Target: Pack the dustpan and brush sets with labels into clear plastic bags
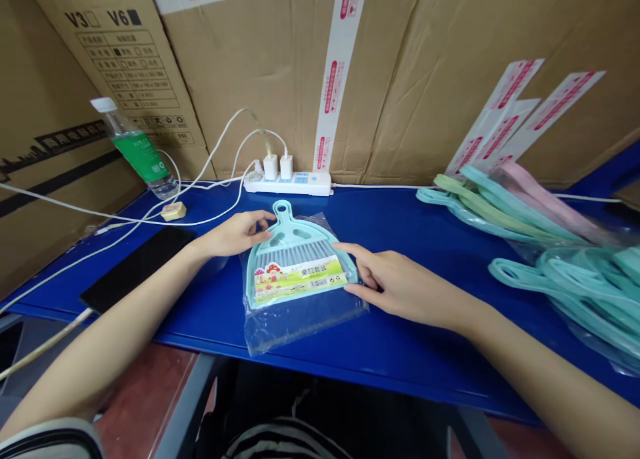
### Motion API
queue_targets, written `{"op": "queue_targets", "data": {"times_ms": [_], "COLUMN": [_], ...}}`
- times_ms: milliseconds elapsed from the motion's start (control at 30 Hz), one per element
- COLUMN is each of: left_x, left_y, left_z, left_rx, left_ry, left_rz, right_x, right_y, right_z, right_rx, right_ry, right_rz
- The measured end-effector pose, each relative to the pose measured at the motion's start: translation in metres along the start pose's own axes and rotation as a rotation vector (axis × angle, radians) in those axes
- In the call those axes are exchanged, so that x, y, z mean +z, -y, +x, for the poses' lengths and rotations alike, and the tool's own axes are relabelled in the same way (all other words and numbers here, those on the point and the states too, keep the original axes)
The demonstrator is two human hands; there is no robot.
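Note:
A light-blue dustpan and brush set (300, 251) lies flat on the blue table, handle pointing away from me. Clear plastic wrap (295, 325) surrounds it and spreads past its front edge. A printed label card (300, 279) covers the lower part of the grey brush bristles (295, 253). My left hand (243, 232) holds the set's upper left side near the handle, fingers bent. On the right rim, my right hand (383, 275) grips the set, index finger and thumb on its edge and the other fingers curled in. Fingers under the rim are hidden.
More wrapped dustpans, a stack (595, 292) and a pile (500, 202), lie on the right. A power strip (290, 184) with white cables stands behind. At left are a water bottle (140, 153), a black phone (135, 269) and a small yellowish block (173, 211). Cardboard (280, 65) walls the back.

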State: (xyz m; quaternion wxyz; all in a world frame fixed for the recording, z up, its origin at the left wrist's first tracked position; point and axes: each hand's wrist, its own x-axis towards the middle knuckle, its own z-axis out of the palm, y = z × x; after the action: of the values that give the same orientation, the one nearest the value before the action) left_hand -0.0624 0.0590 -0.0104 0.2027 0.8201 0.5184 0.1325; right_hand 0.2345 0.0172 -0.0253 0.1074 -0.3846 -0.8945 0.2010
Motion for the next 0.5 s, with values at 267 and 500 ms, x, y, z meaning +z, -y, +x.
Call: {"op": "queue_targets", "data": {"times_ms": [267,500], "left_x": [0.0036,0.0065], "left_y": [-0.0004,-0.0018], "left_z": [0.0048,0.0018], "left_rx": [0.062,0.099], "left_ry": [-0.023,-0.119], "left_rz": [-0.023,0.111], "right_x": [0.0016,0.0095], "right_y": [0.0041,0.0052], "right_z": [0.0012,-0.001], "right_rx": [0.005,-0.224], "right_ry": [-0.091,-0.237], "right_rz": [-0.173,-0.247]}}
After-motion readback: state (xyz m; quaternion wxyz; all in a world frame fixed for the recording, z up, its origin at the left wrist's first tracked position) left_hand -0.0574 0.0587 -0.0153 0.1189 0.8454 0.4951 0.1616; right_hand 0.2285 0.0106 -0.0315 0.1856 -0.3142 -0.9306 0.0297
